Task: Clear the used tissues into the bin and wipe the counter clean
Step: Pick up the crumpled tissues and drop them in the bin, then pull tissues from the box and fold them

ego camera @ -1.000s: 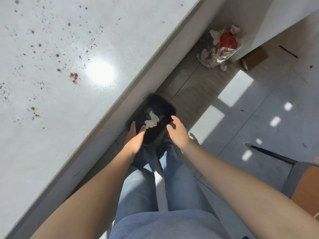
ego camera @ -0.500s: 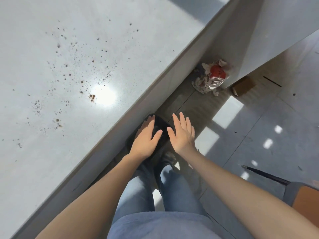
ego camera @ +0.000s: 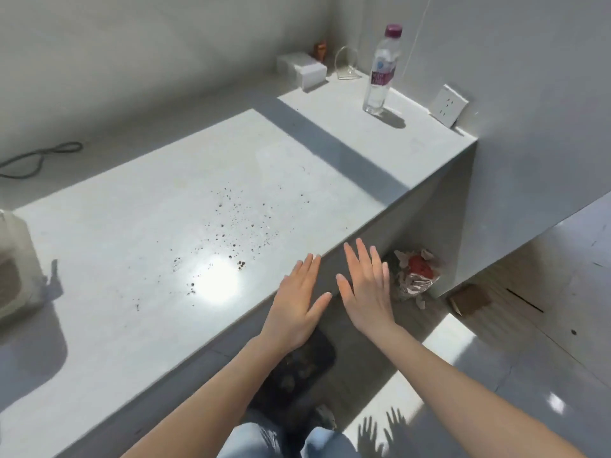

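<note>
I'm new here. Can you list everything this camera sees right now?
counter: one, pale grey, across the left and middle
specks: many, brown, scattered mid-counter
bottle: one, clear with purple cap, upright at the counter's far end
box: one, white, left of the bottle
socket: one, white, by the wall right of the bottle
cable: one, dark, far left
bin: one, black, on the floor beside the counter
bag: one, crumpled, something red inside, on the floor
cardboard: one, brown, floor right of the bag
left hand: one, open, over the counter's edge
right hand: one, open, beside it
</note>
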`<state>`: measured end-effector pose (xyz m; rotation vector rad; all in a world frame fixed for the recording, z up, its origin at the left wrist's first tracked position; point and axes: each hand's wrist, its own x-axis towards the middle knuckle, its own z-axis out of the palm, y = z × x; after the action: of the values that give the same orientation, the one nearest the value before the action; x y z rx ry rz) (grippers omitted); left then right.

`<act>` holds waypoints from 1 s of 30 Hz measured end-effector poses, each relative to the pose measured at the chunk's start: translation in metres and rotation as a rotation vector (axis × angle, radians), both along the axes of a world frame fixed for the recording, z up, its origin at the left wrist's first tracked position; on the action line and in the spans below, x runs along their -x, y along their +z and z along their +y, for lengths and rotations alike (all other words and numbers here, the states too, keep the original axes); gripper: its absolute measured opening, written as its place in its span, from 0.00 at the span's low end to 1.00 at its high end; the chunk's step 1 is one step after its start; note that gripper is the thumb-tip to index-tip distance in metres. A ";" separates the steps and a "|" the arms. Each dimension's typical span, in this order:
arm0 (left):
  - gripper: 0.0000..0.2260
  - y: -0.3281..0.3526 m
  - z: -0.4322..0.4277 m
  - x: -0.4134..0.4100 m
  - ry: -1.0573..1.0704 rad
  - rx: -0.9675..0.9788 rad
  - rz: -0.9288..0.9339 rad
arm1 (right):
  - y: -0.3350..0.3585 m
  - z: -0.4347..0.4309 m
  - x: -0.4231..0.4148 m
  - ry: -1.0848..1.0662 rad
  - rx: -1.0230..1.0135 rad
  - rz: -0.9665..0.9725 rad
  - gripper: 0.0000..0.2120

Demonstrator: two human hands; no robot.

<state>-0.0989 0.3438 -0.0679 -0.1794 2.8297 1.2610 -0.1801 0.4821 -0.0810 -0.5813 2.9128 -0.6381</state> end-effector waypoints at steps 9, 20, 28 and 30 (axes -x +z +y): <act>0.29 0.091 -0.095 -0.034 0.271 0.262 0.211 | 0.084 -0.105 -0.001 0.305 0.199 0.178 0.27; 0.29 0.139 -0.233 -0.155 0.498 0.390 0.324 | 0.152 -0.286 -0.096 0.617 0.444 0.197 0.26; 0.29 0.183 -0.355 -0.265 0.683 0.422 0.470 | 0.192 -0.427 -0.203 0.872 0.619 0.123 0.27; 0.30 0.182 -0.385 -0.290 0.750 0.400 0.493 | 0.199 -0.458 -0.231 0.942 0.649 0.109 0.26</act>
<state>0.1913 -0.0415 0.1145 -1.1875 3.5856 0.8448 0.0504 0.0241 0.1179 -1.8935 2.0273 -1.3478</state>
